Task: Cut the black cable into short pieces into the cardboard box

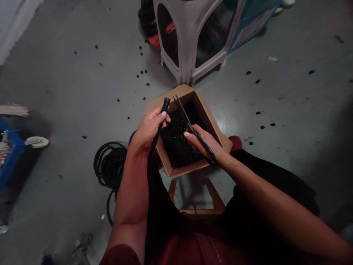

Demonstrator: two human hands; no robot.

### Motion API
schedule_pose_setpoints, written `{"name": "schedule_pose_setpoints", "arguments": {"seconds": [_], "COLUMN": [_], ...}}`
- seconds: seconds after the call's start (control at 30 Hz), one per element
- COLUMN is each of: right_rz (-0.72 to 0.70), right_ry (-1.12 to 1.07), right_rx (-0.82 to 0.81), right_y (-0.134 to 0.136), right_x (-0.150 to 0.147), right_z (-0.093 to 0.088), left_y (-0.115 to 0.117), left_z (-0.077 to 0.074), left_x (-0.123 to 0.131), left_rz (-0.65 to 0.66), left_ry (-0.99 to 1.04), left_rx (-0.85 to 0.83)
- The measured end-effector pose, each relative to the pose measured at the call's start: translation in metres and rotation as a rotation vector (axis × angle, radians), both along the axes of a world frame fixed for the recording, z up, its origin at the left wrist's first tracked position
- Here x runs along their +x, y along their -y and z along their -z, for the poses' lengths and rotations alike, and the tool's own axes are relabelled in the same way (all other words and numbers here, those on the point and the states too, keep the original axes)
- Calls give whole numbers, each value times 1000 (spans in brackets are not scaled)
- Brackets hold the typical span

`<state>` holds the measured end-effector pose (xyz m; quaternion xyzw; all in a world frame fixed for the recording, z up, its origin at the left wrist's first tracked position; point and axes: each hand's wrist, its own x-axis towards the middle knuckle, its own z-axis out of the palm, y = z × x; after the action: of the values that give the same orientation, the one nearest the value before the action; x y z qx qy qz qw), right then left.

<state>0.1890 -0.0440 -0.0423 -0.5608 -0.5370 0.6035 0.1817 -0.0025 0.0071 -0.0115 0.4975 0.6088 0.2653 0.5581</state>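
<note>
Over the left part of an open cardboard box [212, 127], my left hand [151, 125] is closed around a black corrugated tube [166, 103]. The tube's ribbed end sticks up past my thumb, and its lower length runs down along my forearm. My right hand [202, 140] grips a pair of scissors [182, 109] by the handles. Their blades point up and away, slightly parted, to the right of the tube end and apart from it. Beneath both hands, many small black cut pieces [179, 143] fill the box.
A coil of black tubing [109, 163] lies on the floor at left. Beyond the box stands a pale plastic stool [186, 40], with a blue container [253, 25] beside it. Black bits [257, 81] are scattered about the floor. A blue wheeled cart [11, 147] is at far left.
</note>
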Motion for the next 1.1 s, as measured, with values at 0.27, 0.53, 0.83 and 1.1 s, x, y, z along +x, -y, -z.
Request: {"name": "schedule_pose_setpoints", "arguments": {"seconds": [0.27, 0.53, 0.83, 1.1], "right_rz": [10, 17, 15, -13], "right_ry": [-22, -40, -16, -20], "right_rx": [14, -12, 2, 4], "right_y": [0, -1, 1, 2], "right_x": [2, 3, 3, 4], "right_z": [0, 0, 4, 8], "left_y": [2, 0, 0, 0], "left_z": [1, -1, 8, 9], "left_x": [6, 9, 8, 7], "left_rz": [12, -17, -69, -41], "left_ry": [84, 76, 85, 30], "left_rx": [-39, -55, -4, 8]}}
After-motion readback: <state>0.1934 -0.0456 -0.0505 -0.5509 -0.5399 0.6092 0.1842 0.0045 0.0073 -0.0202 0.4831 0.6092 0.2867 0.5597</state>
